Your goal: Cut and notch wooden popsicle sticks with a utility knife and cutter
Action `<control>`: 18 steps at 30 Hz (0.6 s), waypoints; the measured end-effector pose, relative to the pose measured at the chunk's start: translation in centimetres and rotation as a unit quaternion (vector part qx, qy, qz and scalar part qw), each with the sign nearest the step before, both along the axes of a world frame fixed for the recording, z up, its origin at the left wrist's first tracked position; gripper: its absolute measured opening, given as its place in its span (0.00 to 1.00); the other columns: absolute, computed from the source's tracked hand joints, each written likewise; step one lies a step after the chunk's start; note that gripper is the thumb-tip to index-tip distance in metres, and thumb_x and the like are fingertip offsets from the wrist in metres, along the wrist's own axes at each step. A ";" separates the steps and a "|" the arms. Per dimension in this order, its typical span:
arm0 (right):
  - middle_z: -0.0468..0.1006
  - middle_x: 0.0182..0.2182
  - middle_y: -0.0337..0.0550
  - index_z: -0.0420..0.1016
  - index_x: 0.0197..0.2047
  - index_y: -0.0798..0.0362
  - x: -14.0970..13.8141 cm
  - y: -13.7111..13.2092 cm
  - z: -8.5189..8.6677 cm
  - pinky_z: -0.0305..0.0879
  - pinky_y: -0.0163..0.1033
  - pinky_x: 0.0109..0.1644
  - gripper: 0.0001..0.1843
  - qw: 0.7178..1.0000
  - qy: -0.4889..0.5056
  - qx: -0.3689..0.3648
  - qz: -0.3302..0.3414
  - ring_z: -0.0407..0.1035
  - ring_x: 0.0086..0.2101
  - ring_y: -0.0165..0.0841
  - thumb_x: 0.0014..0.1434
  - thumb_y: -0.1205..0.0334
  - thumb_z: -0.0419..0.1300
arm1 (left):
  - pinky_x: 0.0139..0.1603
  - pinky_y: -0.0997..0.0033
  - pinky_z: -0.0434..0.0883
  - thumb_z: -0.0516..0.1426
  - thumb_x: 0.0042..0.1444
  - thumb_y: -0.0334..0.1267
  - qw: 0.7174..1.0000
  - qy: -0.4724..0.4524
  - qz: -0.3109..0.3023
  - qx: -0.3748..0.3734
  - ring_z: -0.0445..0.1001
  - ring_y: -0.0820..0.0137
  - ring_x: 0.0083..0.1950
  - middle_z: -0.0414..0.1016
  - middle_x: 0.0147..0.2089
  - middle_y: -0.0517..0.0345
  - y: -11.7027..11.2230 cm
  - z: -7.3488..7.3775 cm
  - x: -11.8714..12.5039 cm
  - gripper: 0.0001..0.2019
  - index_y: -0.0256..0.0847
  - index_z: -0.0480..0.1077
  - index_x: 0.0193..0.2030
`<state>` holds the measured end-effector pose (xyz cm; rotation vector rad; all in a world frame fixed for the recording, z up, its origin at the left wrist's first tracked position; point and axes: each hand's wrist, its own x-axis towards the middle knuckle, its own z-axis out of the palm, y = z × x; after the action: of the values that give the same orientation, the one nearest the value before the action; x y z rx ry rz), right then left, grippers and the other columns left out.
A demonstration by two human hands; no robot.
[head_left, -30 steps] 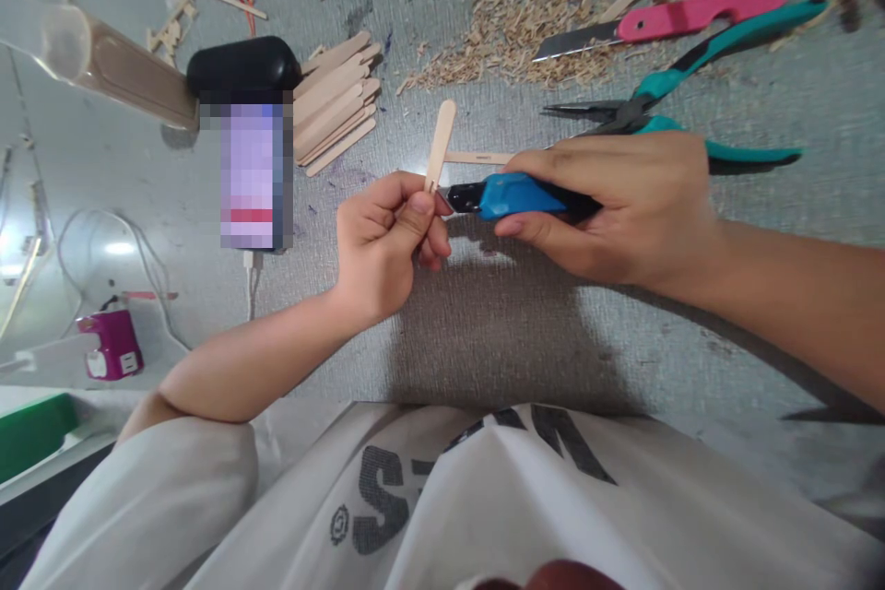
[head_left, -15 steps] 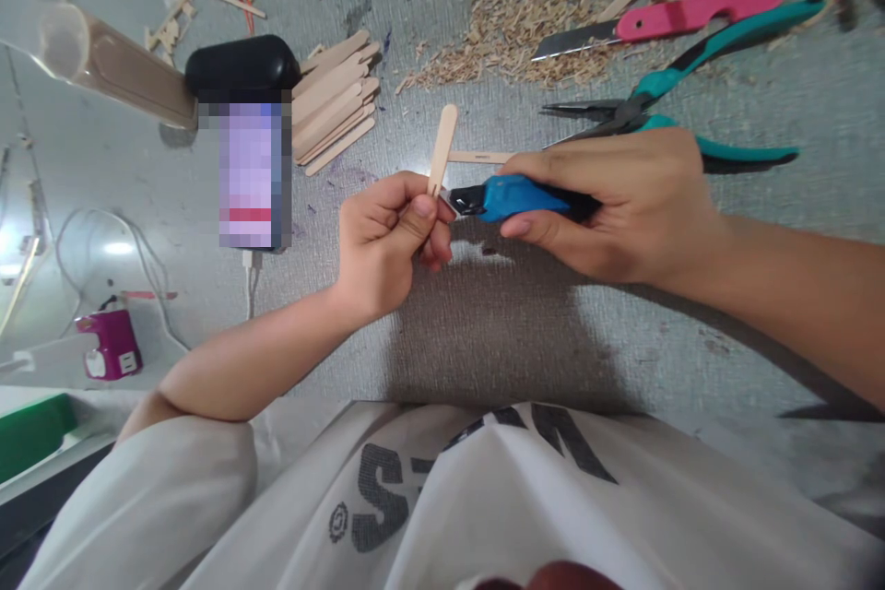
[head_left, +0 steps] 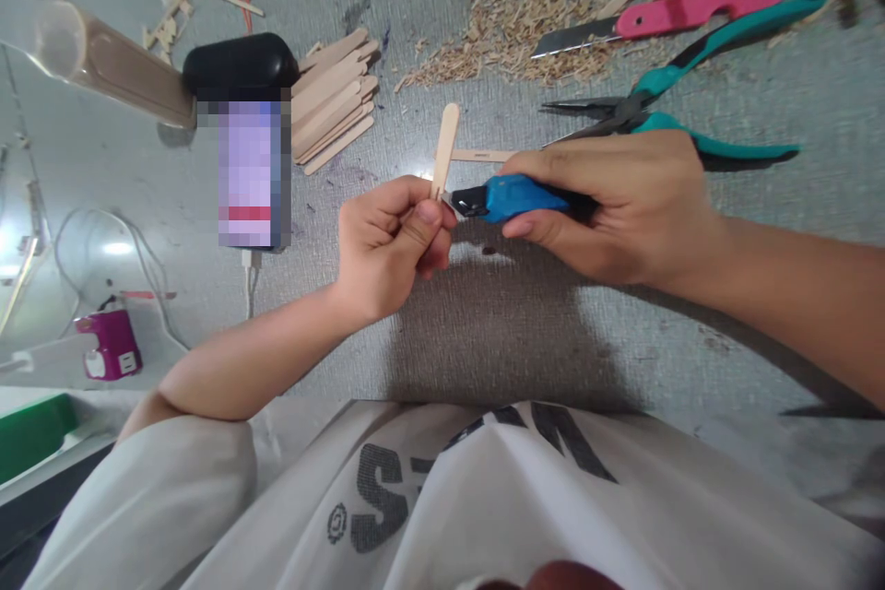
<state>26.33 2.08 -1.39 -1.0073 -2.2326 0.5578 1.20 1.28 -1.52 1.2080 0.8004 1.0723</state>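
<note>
A: Quick, what's w/ the L hand?
B: Fingers pinching a wooden stick, thumb vs. index, nr its lower end. Stick's held over the desk, rounded end pointing away from the person, leaning a bit R.
A: R hand?
B: Fingers clenched round a blue cutter. Blade's at the stick's lower end, R side, right by the L thumb. Small slit there; can't tell how deep.
A: Stuff nearby?
B: Printed stick flat on the desk, just beyond the hands. Teal-handled pliers past the R hand, handles spread. Pink-handled knife beyond those, blade on wood shavings.
A: L side?
B: Stick pile beyond the L hand, next to a phone, screen pixelated, cable plugged in. Black case at the phone's far end. Purple adapter nr the L forearm.
</note>
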 end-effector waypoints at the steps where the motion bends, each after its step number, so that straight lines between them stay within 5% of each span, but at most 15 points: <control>1: 0.81 0.29 0.42 0.88 0.54 0.52 0.0 0.0 0.0 0.66 0.44 0.36 0.29 1.000 0.009 0.005 0.005 0.75 0.30 0.38 0.81 0.34 0.61 | 0.17 0.83 0.60 0.65 0.79 0.53 1.000 0.008 0.001 0.016 0.67 0.81 0.16 0.76 0.22 0.65 0.0 0.1 0.0 0.23 0.40 0.77 0.35; 9: 0.74 0.24 0.37 0.85 0.39 0.46 0.1 0.3 0.6 0.59 0.43 0.30 0.35 0.995 0.029 -0.086 0.039 0.67 0.23 0.33 0.83 0.30 0.53 | 0.16 0.83 0.56 0.63 0.81 0.50 0.996 0.038 0.007 0.083 0.64 0.83 0.16 0.73 0.21 0.66 -0.2 0.3 -0.1 0.23 0.40 0.77 0.34; 18: 0.65 0.19 0.34 0.68 0.29 0.47 0.0 0.5 1.5 0.53 0.42 0.26 0.39 0.994 0.053 -0.092 0.013 0.60 0.20 0.28 0.85 0.28 0.48 | 0.19 0.79 0.60 0.66 0.77 0.56 0.999 -0.008 0.003 -0.043 0.64 0.80 0.18 0.73 0.23 0.67 -0.1 0.1 0.3 0.21 0.42 0.76 0.40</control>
<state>26.29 2.57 0.08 -1.0145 -2.1323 0.8223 1.54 1.18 -1.46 1.1237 0.8292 1.0407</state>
